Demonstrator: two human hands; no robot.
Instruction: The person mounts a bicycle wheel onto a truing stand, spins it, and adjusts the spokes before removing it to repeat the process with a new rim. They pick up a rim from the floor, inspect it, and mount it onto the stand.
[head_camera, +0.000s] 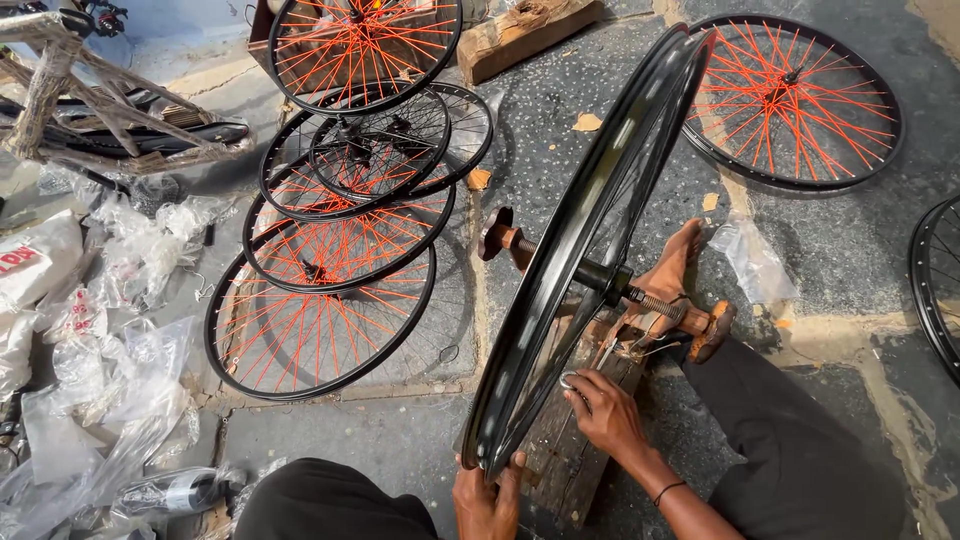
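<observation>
A black bicycle wheel with black spokes stands upright on a rusty axle stand in front of me. My left hand grips the rim at its near bottom edge. My right hand sits just right of the rim, fingers closed on a small round metal tool against the spokes. A bare foot rests by the hub. A worn wooden plank lies under the wheel.
Several wheels with orange spokes lie stacked on the stone floor at left, another wheel at upper right, and part of a black rim at the right edge. Crumpled plastic bags lie at left. A wood block sits at top.
</observation>
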